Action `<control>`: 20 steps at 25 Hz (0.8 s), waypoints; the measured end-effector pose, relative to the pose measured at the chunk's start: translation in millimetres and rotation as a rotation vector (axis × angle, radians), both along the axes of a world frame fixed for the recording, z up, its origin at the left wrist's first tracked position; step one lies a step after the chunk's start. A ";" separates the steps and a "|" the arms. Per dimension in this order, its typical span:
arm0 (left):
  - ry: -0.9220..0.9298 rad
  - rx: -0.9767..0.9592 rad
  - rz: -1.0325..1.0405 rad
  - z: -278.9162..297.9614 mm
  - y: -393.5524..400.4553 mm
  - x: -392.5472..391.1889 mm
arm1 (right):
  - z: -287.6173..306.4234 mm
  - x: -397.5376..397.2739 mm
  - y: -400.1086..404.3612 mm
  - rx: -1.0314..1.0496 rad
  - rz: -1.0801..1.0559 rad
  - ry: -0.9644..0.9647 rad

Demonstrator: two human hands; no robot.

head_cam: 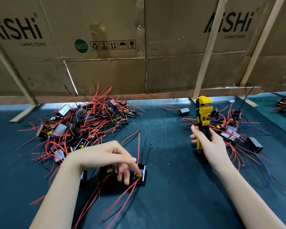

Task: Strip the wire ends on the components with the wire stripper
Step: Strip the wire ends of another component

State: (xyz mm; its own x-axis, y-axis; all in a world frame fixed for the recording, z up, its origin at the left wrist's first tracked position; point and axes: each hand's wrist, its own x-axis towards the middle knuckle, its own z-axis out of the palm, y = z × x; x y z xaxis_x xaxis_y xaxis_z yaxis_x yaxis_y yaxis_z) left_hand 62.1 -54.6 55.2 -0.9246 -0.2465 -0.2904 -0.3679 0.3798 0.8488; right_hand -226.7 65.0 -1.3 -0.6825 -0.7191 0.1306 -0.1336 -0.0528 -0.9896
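Left hand touches component on green mat; cardboard wall behind.

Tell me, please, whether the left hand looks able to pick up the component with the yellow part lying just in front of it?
Probably yes. The left hand is already over that component, with a fingertip on its yellow part and nothing lying between them. Its loose red wires trail toward the viewer and could drag along.
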 end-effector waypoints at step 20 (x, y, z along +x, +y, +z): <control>0.437 0.175 0.842 -37.8 17.7 -61.6 | -19.5 7.7 -5.9 0.216 -0.273 1.086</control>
